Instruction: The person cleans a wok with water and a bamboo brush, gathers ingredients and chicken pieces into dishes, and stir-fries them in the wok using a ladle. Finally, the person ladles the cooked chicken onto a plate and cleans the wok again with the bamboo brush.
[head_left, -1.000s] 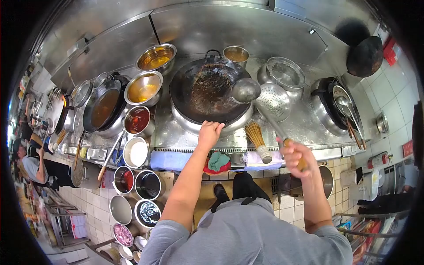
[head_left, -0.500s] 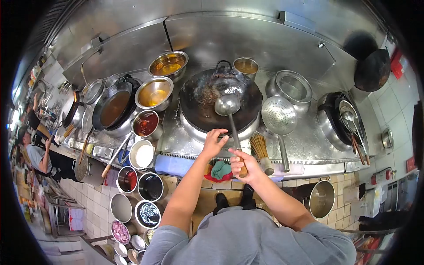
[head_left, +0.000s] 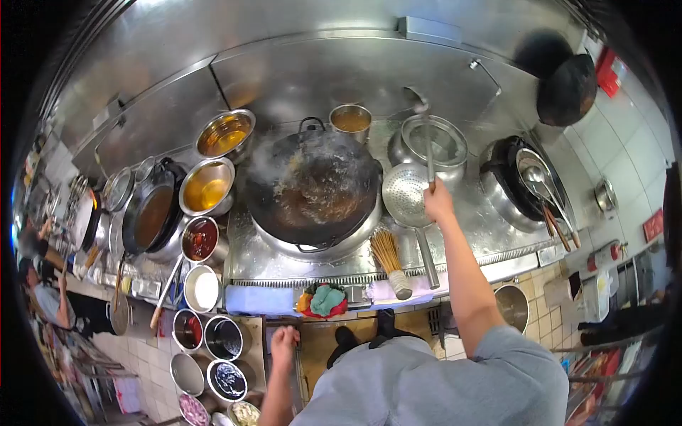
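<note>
My right hand grips the lower end of a ladle, held upright with its bowl raised by the back wall, over the far side of a lidded-looking steel pot. A perforated skimmer lies just left of that hand. Steam rises from the black wok, where dark liquid bubbles on the stove. My left hand hangs low, in front of the counter edge, with its fingers curled in and nothing seen in them. Beyond it, a bunched green and red cloth rests on the counter edge.
A bamboo wok brush lies before the wok. Left stand steel bowls of yellow oil and several sauce pots. A dark pan with ladles sits at right. Another person stands far left.
My right hand has lifted the ladle out of the wok and carried it right. The left hand has left the wok's near edge and dropped low. The wok steams more.
</note>
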The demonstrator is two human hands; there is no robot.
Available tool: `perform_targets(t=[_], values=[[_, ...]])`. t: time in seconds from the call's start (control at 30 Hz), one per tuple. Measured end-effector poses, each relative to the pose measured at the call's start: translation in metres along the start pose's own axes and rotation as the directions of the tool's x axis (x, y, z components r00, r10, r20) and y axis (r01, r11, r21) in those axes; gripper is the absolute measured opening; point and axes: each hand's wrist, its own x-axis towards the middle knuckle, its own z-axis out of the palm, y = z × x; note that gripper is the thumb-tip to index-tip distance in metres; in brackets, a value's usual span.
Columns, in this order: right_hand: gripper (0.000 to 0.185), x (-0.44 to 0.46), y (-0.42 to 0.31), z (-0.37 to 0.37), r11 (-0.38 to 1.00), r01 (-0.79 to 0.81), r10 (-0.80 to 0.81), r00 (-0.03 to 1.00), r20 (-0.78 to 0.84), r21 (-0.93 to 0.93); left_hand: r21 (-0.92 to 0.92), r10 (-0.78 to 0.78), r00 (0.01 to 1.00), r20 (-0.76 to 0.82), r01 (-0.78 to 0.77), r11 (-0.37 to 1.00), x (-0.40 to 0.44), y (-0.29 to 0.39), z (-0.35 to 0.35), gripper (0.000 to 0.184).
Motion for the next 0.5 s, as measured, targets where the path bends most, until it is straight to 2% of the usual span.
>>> perform_targets(t=[0.03, 0.07, 0.13, 0.17, 0.2, 0.23, 0.27, 0.3, 0.33, 0.37, 0.4, 0.43, 0.47, 0.5], values=[[0.019, 0.024, 0.017, 0.001, 0.978, 0.028, -0.053, 0.992, -0.115, -0.207, -0.164, -0.088, 0.994, -0.057, 0.078, 0.983, -0.006, -0.028, -0.003, 0.027], [0.015, 0.047, 0.03, -0.001, 0.953, -0.013, -0.04, 0.985, -0.168, -0.303, -0.173, -0.128, 0.989, -0.069, 0.115, 0.978, -0.011, -0.031, 0.002, 0.025], [0.007, 0.095, 0.06, -0.006, 0.958, -0.152, 0.127, 0.985, -0.114, -0.242, -0.179, -0.174, 0.982, -0.078, 0.158, 0.971, -0.016, -0.032, 0.016, 0.024], [0.005, 0.127, 0.082, -0.011, 0.964, -0.264, 0.264, 0.964, 0.008, -0.041, -0.125, -0.111, 0.993, -0.034, 0.106, 0.986, -0.01, -0.024, 0.026, 0.024], [0.006, 0.162, 0.107, -0.019, 0.776, -0.439, 0.352, 0.897, 0.266, 0.452, -0.072, -0.052, 0.999, 0.014, 0.053, 0.996, -0.003, -0.015, 0.035, 0.024], [0.019, 0.146, 0.073, -0.038, 0.361, -0.482, 0.234, 0.876, 0.423, 0.798, -0.031, 0.027, 0.998, 0.054, -0.026, 0.999, 0.004, -0.004, 0.044, 0.023], [0.018, 0.132, 0.049, -0.056, -0.018, -0.53, 0.156, 0.836, 0.526, 0.848, 0.004, 0.106, 0.99, 0.095, -0.107, 0.994, 0.014, 0.008, 0.054, 0.023], [0.018, 0.125, 0.031, -0.068, -0.389, -0.534, 0.039, 0.804, 0.593, 0.75, 0.143, 0.244, 0.968, 0.066, -0.251, 0.957, 0.024, 0.022, 0.069, 0.02], [0.016, 0.106, 0.008, -0.076, -0.368, -0.479, 0.04, 0.848, 0.528, 0.797, 0.286, 0.378, 0.925, 0.048, -0.375, 0.882, 0.034, 0.038, 0.079, 0.017], [0.015, 0.085, -0.009, -0.075, -0.351, -0.427, 0.035, 0.884, 0.467, 0.833, 0.367, 0.526, 0.841, 0.125, -0.532, 0.763, 0.054, 0.044, 0.083, 0.012], [0.015, 0.077, -0.013, -0.075, -0.39, -0.462, -0.034, 0.871, 0.489, 0.797, 0.469, 0.628, 0.76, 0.165, -0.621, 0.628, 0.056, 0.077, 0.094, 0.008], [0.016, 0.071, -0.015, -0.078, -0.425, -0.497, -0.099, 0.856, 0.507, 0.756, 0.554, 0.757, 0.616, 0.219, -0.717, 0.423, 0.068, 0.097, 0.102, 0.008], [0.007, 0.058, -0.025, -0.081, -0.433, -0.509, -0.097, 0.847, 0.523, 0.744, 0.605, 0.807, 0.56, 0.186, -0.713, 0.355, 0.078, 0.112, 0.113, 0.008], [0.007, 0.037, -0.041, -0.086, -0.428, -0.521, -0.097, 0.839, 0.536, 0.739, 0.645, 0.826, 0.525, 0.203, -0.707, 0.29, 0.087, 0.125, 0.118, 0.009]])
